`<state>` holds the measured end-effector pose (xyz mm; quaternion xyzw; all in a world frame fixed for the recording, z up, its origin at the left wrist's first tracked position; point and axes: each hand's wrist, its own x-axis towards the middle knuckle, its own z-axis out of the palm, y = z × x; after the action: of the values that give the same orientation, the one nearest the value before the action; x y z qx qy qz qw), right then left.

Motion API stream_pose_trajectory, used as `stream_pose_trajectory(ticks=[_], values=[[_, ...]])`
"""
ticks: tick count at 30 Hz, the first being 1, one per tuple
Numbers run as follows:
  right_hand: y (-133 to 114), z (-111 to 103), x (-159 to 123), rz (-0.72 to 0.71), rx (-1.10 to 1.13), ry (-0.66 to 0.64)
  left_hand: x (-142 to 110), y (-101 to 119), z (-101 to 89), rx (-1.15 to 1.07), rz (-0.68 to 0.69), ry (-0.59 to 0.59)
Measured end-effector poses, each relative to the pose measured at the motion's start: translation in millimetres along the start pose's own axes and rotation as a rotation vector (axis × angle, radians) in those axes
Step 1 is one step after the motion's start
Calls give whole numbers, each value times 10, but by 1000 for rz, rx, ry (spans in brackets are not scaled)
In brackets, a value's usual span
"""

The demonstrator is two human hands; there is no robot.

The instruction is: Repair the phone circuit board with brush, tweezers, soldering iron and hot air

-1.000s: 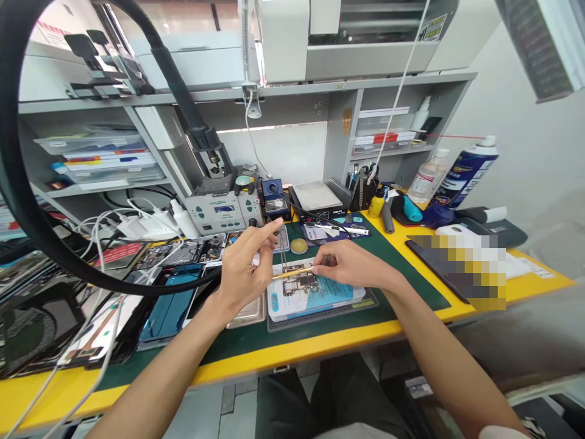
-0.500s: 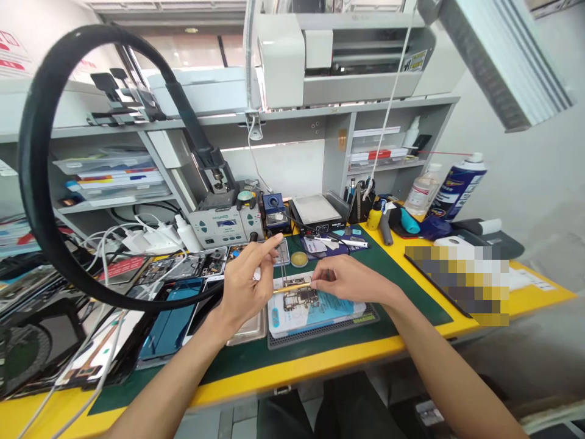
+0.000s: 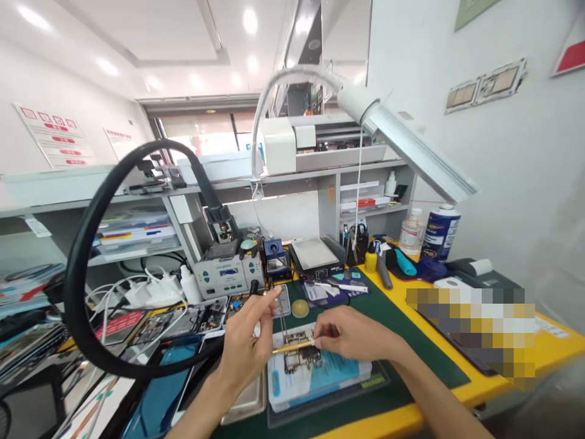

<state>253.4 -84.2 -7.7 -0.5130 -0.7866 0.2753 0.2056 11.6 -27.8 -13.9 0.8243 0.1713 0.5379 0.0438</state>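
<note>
In my left hand, closed fingers hold thin metal tweezers, their tips pointing down at a phone circuit board. My right hand pinches one end of a slim gold-coloured rod, which lies level across the board. The rod's other end reaches my left hand; whether that hand grips it too, I cannot tell. Under the board is a blue-and-white pad. A black hose loops round and runs behind my left hand. Just beyond the board sits a small round yellowish tin.
Phone parts and a blue phone panel crowd the left. Behind stand a rework station, a soldering iron stand and a flat heating plate. A yellow bottle and a spray can stand at right. A lamp hangs above.
The head camera has tilted up, so the bench sits lower and more ceiling and wall show. Both hands keep nearly the same places over the board, with the rod and tweezers still held.
</note>
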Motion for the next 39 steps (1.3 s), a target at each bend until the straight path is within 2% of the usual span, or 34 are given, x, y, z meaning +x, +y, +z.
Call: stream_pose_trajectory(ticks=[10,24,30,34,39], values=[[24,50,37,16,-35,88,-39,-5,16,19,-12,11],[44,-1,17,17,44,46,-36,11,23,49,-49,26],[79,0,15,-47,-31,47,-20,13,21,74,-14,18],[81,-61,-25,-10,-40,-1,5,25,10,88,12,17],[30,-92,-25,-8,25,0,23,48,-6,72,18,5]])
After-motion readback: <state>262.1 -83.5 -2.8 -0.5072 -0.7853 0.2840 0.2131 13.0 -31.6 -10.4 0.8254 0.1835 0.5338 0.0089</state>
